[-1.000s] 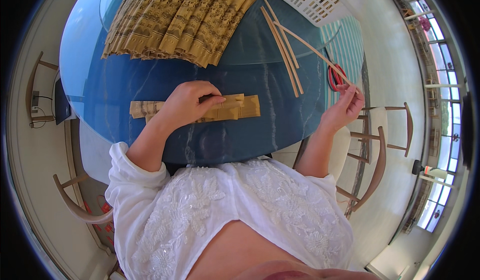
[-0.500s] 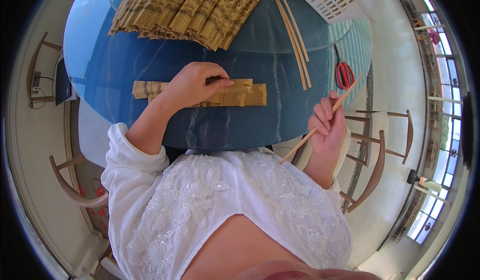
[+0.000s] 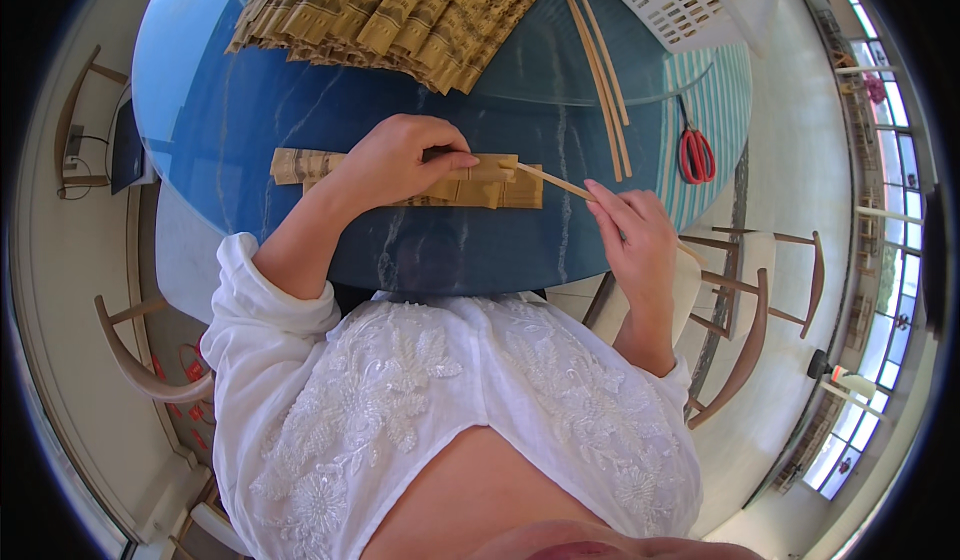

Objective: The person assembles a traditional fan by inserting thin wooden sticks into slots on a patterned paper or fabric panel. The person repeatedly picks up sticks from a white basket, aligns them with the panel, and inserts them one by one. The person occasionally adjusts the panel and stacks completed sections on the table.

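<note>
My left hand (image 3: 400, 165) pinches a flat gold-brown printed paper sleeve (image 3: 492, 168) near its right end. Under it lies another such sleeve (image 3: 524, 198), flat on the blue table. In my right hand (image 3: 637, 237) is a pale wooden chopstick (image 3: 556, 181), held between thumb and fingers. It slants up to the left, and its far tip meets the right end of the upper sleeve; whether it has entered cannot be made out. The chopstick's near end sticks out behind my right hand.
A large fanned stack of folded printed paper (image 3: 400, 20) covers the far left of the blue table (image 3: 450, 260). Loose chopsticks (image 3: 604, 100) lie right of it. Red-handled scissors (image 3: 697, 157) rest on a striped cloth (image 3: 735, 110), near a white slotted basket (image 3: 665, 5). Chairs (image 3: 757, 360) stand around.
My right hand has swung the chopstick from an upright slant at the table's edge to point left, bringing its tip to the sleeve. My left hand keeps its pinch, nearly still.
</note>
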### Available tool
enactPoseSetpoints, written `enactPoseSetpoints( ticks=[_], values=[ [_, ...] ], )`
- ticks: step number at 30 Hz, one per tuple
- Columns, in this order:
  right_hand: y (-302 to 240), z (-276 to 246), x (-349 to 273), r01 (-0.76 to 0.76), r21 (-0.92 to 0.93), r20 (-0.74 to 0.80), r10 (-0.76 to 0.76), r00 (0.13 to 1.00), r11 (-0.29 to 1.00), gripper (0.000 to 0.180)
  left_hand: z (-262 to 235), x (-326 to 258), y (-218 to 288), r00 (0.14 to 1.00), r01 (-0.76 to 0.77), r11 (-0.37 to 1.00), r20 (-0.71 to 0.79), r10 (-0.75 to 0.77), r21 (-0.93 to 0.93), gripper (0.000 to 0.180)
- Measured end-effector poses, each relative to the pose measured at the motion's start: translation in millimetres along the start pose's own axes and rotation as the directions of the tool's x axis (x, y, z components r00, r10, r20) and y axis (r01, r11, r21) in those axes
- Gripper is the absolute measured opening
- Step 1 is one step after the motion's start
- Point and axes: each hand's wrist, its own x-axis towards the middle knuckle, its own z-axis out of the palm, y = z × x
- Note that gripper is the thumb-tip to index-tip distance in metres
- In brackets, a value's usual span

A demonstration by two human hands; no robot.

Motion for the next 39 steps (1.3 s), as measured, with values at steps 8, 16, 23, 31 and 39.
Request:
enactPoseSetpoints(
  ticks=[8,16,23,31,39],
  values=[
    [-4,1,12,0.109,-0.084,0.050,-0.105,0.993,0.991,0.023,4,1,-6,0.998,-0.061,0.998,0.004,0.061,0.009,0.015],
    [-8,16,21,0.181,0.055,0.143,-0.187,0.972,0.982,0.027,5,-2,-3,0.997,-0.047,0.998,0.057,0.049,-0.039,0.014],
    [-22,29,28,0.158,0.166,0.098,-0.176,0.980,0.973,0.031,4,2,-1,0.995,-0.023,0.999,0.095,0.027,-0.043,0.015],
    [49,-39,-10,-0.348,0.248,0.175,0.312,0.934,0.904,0.021,-4,-7,-1,0.998,-0.055,0.998,0.040,0.054,0.019,0.017],
    [69,-9,-28,-0.508,0.603,0.327,0.391,0.861,0.615,0.011,1,-6,-4,0.995,-0.055,0.998,0.088,0.056,-0.017,0.014]
  ],
)
